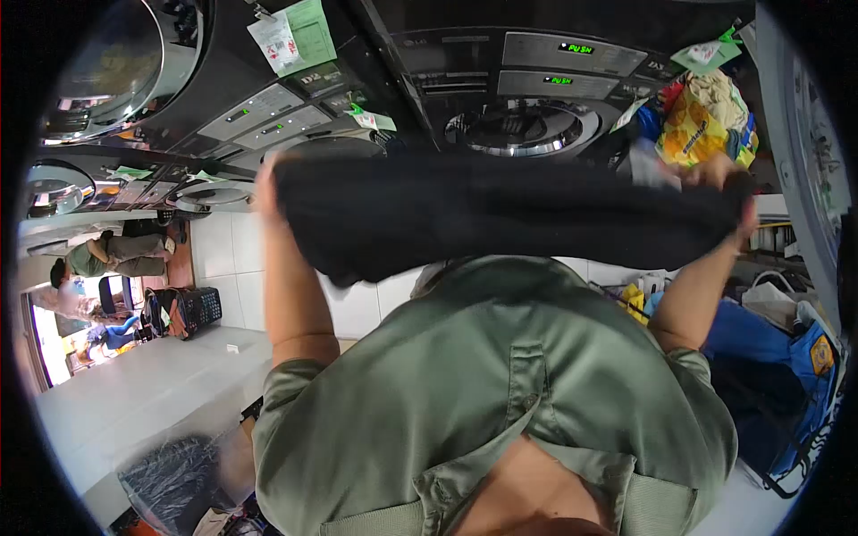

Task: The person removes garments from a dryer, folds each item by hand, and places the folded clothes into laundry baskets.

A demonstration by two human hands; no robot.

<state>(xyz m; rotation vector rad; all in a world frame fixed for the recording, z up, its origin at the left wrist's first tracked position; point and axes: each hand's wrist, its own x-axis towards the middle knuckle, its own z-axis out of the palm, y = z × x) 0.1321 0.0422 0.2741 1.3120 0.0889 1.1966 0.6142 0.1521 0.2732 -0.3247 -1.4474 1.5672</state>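
A black garment (509, 210) is stretched sideways in front of my chest, gathered into a wide band; its exact kind does not show. Gripping its left end is my left hand (268, 189), blurred by motion and partly behind the fabric. At the other end, the fingers of my right hand (744, 210) close around the cloth. Both arms reach forward from my green shirt sleeves. Just beyond the garment is the round door of a machine (523, 129), partly covered by the cloth.
Stacked black laundry machines (447, 58) with lit green displays line the far side. Paper tags (293, 37) hang from them. A yellow bag of laundry (702, 125) sits at upper right, a blue bag (751, 344) at right. At far left are another person (121, 255) and a dark basket (204, 308).
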